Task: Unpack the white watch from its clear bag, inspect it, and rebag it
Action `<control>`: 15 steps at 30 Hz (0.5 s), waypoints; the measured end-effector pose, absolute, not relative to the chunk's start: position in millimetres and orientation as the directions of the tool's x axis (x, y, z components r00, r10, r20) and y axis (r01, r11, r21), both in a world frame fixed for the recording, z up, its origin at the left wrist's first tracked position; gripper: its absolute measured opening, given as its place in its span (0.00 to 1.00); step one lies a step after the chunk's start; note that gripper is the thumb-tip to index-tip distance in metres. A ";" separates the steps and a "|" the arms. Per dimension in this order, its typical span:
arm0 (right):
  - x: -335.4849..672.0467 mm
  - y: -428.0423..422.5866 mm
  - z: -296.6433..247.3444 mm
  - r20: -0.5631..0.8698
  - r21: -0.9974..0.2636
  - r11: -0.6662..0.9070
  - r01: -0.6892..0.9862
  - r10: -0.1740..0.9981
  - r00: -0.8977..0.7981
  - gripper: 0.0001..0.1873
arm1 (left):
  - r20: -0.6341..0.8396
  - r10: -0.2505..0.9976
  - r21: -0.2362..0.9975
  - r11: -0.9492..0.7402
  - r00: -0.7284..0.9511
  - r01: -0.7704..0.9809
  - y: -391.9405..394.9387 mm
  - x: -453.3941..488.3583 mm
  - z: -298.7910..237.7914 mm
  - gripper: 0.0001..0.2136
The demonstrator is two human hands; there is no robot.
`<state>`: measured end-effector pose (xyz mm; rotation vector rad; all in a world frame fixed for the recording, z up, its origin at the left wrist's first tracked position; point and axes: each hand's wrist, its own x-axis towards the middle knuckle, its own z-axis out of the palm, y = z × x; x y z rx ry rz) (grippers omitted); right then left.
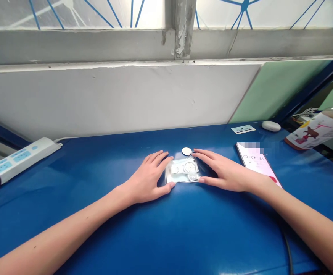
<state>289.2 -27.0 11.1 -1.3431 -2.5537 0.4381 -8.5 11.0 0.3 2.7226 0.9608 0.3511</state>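
Note:
A clear plastic bag (180,176) lies flat on the blue tabletop (160,233), with a white round dial-like part and other pale pieces showing inside it. My left hand (149,177) rests open at the bag's left edge, its thumb by the lower corner. At the right edge is my right hand (223,170), also open, with the thumb at the lower right corner and the fingers stretched towards a small white disc (187,151). That disc lies just beyond the bag. I cannot tell whether the right fingertips touch it.
A phone (258,162) showing a timer lies beside my right forearm. Farther back are a card (243,129) and a white rounded case (271,126). A bottle (317,128) is at the right edge, a white power strip (17,162) on the left. A cable (288,244) runs at lower right.

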 end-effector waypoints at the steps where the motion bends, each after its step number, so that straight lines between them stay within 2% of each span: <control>1: 289.3 -26.9 10.7 0.060 -0.360 0.540 0.761 0.827 -0.559 0.41 | 0.145 0.639 0.296 -0.756 0.755 0.583 10.9 -8.5 0.5 0.32; 7: 287.0 -26.7 10.1 0.055 -0.339 0.538 0.772 0.830 -0.555 0.40 | 0.119 0.636 0.258 -0.761 0.763 0.595 10.2 -7.3 2.9 0.32; 15: 286.2 -26.9 9.1 0.060 -0.334 0.524 0.784 0.841 -0.537 0.45 | 0.143 0.622 0.233 -0.777 0.770 0.585 11.4 -7.7 0.6 0.31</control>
